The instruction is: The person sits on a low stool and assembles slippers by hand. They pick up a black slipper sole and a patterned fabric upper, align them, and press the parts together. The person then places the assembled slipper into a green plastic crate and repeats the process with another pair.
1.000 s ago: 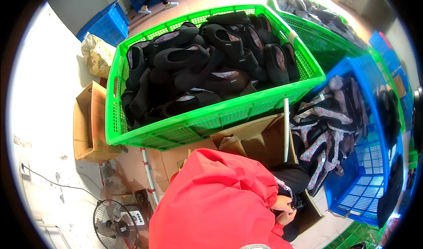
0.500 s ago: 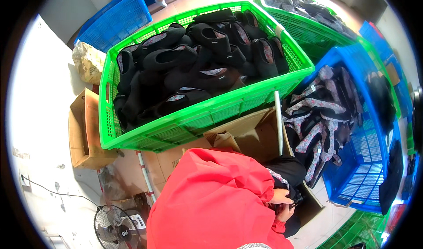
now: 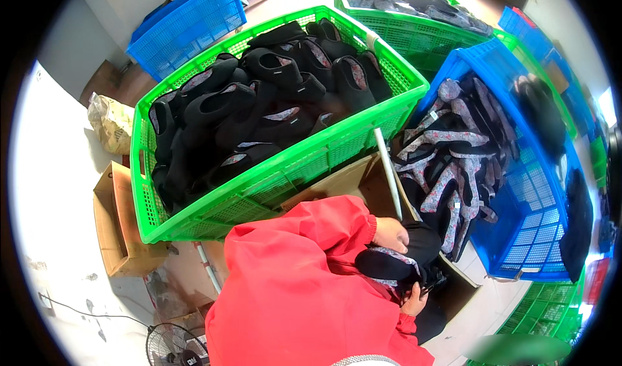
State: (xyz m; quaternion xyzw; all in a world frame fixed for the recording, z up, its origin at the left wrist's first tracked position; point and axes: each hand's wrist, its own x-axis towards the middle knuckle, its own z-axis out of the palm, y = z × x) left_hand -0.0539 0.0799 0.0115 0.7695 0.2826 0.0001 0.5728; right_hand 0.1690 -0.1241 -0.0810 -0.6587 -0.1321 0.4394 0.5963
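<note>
A black fabric shoe (image 3: 381, 263) with a pale flowered lining lies across my lap, against a black rounded shape that looks like my knee. My left hand (image 3: 391, 234) is on its far edge, fingers bent down over the fabric. On the near side, my right hand (image 3: 413, 299) pinches the shoe's edge beside a dark, glossy bit I cannot make out. Both arms wear loose red sleeves, which hide part of the shoe.
Ahead, a green crate (image 3: 285, 171) is heaped with black shoes (image 3: 259, 107). To the right, a tilted blue crate (image 3: 518, 236) stands by flowered, black-edged pieces (image 3: 453, 152). Cardboard boxes (image 3: 123, 230), a white pole (image 3: 389, 171) and a fan (image 3: 172, 350) are nearby.
My left hand has moved away from my right, up to the far edge, and more of the shoe shows. The whole view has turned slightly. Behind, a walking person has moved.
</note>
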